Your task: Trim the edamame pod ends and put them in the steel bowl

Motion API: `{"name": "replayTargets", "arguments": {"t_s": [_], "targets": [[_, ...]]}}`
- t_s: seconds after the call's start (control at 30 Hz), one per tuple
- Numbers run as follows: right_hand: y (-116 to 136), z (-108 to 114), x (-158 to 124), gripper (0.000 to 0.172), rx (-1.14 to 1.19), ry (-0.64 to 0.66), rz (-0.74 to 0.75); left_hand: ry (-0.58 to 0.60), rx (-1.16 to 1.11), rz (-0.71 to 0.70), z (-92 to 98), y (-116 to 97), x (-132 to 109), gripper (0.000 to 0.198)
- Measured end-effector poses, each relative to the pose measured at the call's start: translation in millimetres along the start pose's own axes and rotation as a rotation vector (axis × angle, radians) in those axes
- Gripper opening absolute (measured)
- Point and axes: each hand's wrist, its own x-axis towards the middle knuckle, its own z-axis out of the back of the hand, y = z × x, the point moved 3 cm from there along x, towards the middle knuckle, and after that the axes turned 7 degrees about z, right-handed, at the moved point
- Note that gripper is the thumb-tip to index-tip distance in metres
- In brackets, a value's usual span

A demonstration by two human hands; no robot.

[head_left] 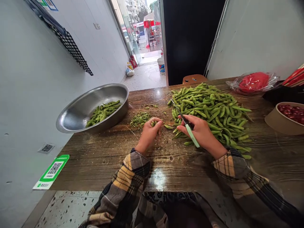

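My left hand (pixel 152 130) is closed around a green edamame pod (pixel 154 123), part of which shows between the fingers. In my right hand (pixel 198 129) is a pair of scissors (pixel 191 133) with light green handles; the blades point up and left over the near edge of a big pile of edamame pods (pixel 211 106). Just beyond my left hand lies a small heap of cut pod tips (pixel 140 119). To the left, a tilted steel basin (pixel 71 118) holds some edamame pods (pixel 104 111).
The wooden table (pixel 185 171) carries a red item in clear plastic (pixel 254 82) and a paper bowl (pixel 273 118) of dark red pieces at right. A green QR-code card (pixel 52 172) sits at the left edge. Beyond the table is a glass door (pixel 128 28).
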Motion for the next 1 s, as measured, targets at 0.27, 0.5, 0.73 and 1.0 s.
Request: {"name": "replayTargets", "arguments": {"t_s": [0.27,0.5,0.73,1.0], "targets": [[-1,-3,-1,0.037,-0.005,0.016,-0.013,0.017,1.036,-0.24,-16.0,8,0,0.018],[-1,-4,-2,0.043,-0.016,0.041,-0.032,0.025,0.454,-0.169,-2.3,-4,-5,0.014],[5,-10,-6,0.048,-0.025,0.166,0.031,0.109,-0.376,0.11,-4.3,-16,-19,0.031],[11,-13,-10,0.052,-0.058,0.274,0.03,0.132,-0.231,-0.004,-6.8,-18,-23,0.023]]}}
